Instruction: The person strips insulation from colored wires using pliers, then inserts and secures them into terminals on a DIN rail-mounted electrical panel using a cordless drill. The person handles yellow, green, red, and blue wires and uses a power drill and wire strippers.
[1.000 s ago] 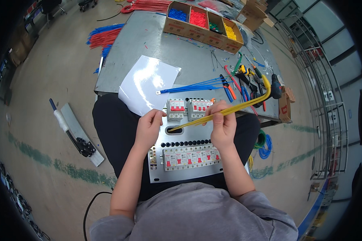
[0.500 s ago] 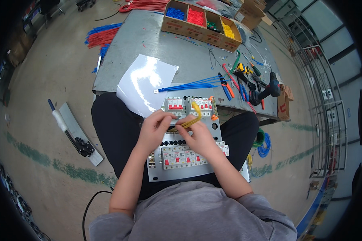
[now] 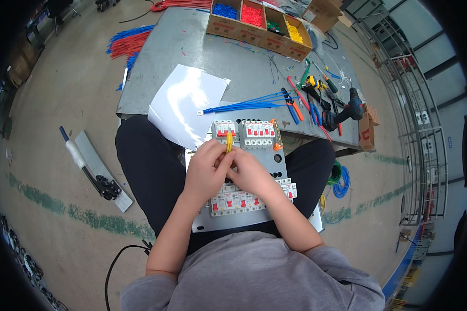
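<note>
A metal mounting panel (image 3: pixel 267 161) with circuit breakers rests across my lap. Over its middle, my left hand (image 3: pixel 205 165) and my right hand (image 3: pixel 250 170) meet with fingers closed around a bundle of yellow wires (image 3: pixel 229 143). One end of the bundle points up from my fingers, in front of a breaker with red levers (image 3: pixel 224 129). Beside that breaker is a group of narrower breakers (image 3: pixel 258 133). A longer breaker row (image 3: pixel 235 202) sits nearer my body, partly behind my right forearm. My fingers hide the rest of the wires.
On the grey table (image 3: pixel 187 41) ahead are a white sheet (image 3: pixel 184 109), blue wires with a lug (image 3: pixel 244 105), pliers (image 3: pixel 293 106), a cordless drill (image 3: pixel 350 110) and a divided box of coloured sleeves (image 3: pixel 254 33). A long-handled tool (image 3: pixel 91 173) lies on the floor at left.
The yellow bundle has swung from leaning right to pointing straight away from me. My hands have come together around it; the right hand moved slightly left.
</note>
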### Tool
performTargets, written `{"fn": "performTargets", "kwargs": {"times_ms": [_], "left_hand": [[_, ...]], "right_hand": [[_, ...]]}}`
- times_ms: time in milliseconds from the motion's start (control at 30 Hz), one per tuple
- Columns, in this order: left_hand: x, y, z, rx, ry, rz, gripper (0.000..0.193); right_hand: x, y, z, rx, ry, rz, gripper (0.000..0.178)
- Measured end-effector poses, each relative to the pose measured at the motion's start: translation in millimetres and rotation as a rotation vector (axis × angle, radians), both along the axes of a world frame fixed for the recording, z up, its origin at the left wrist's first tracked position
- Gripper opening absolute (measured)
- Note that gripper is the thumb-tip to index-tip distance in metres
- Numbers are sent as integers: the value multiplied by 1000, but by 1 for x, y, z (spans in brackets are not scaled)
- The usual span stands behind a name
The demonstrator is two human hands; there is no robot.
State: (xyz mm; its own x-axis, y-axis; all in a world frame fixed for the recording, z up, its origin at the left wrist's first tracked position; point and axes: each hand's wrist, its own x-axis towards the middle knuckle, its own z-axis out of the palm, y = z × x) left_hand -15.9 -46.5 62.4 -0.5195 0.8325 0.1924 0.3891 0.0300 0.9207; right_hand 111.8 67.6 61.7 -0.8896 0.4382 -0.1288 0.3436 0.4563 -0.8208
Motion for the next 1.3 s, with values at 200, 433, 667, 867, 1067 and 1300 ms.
{"fn": "performTargets", "kwargs": {"times_ms": [200,433,667,867,1067,1300], "left_hand": [[0,-9,-20,-33,48,6,13],[3,-22,-34,-363,191,-46,14],[4,-14,-42,-500,281,-76,17],[4,-10,-51,-510,329,-40,15],[-2,-8,-54,-532,383,-77,16],[4,-6,-58,-505,351,2,17]], "right_hand": [[12,11,0,-492,129,-244,28],[0,6,-26,-598,-16,-270,32],[-9,18,-36,-613,-230,-270,26],[-14,25,-38,-715,-246,-271,29],[-14,22,-46,-699,-278,-308,32],[-16,23,-47,-745,-263,-319,30]]}}
